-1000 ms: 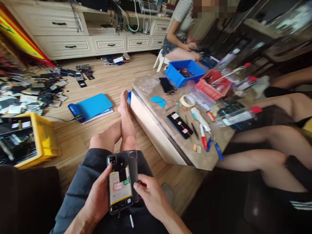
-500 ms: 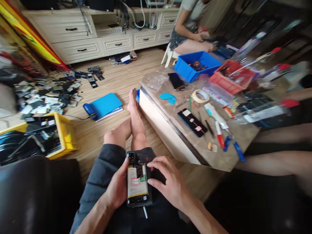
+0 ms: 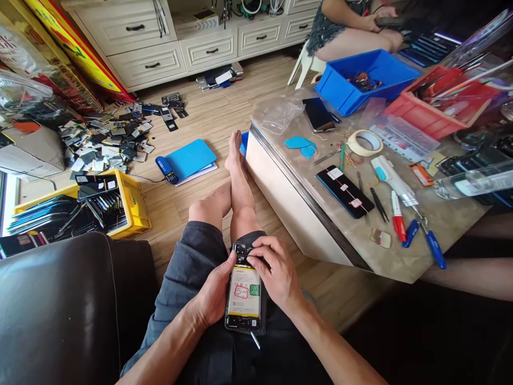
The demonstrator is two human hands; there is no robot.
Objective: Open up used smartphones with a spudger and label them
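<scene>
An opened phone (image 3: 243, 307) lies on my lap over the dark shorts, its back cover off and its white battery (image 3: 245, 278) with OPPO lettering showing. A red-edged label and a green patch are on the battery. My left hand (image 3: 214, 294) grips the phone's left side, thumb near the camera block (image 3: 240, 249). At the phone's upper right, my right hand (image 3: 278, 270) has thumb and fingers pinched close together over the area beside the cameras; what is between the fingertips is too small to make out. A thin whitish stick (image 3: 255, 340) pokes out below the phone.
On the table to the right are a labelled dark phone (image 3: 344, 191), tweezers (image 3: 379, 205), a red-white marker (image 3: 398, 216), a tape roll (image 3: 364, 143) and blue (image 3: 340, 96) and red (image 3: 435, 120) bins. A yellow crate (image 3: 138, 211) stands left. Another person sits behind the table.
My right hand has moved up from the phone's right edge to its top, fingers closing together. Dark pieces that covered the battery's upper part no longer lie over it. The view has shifted.
</scene>
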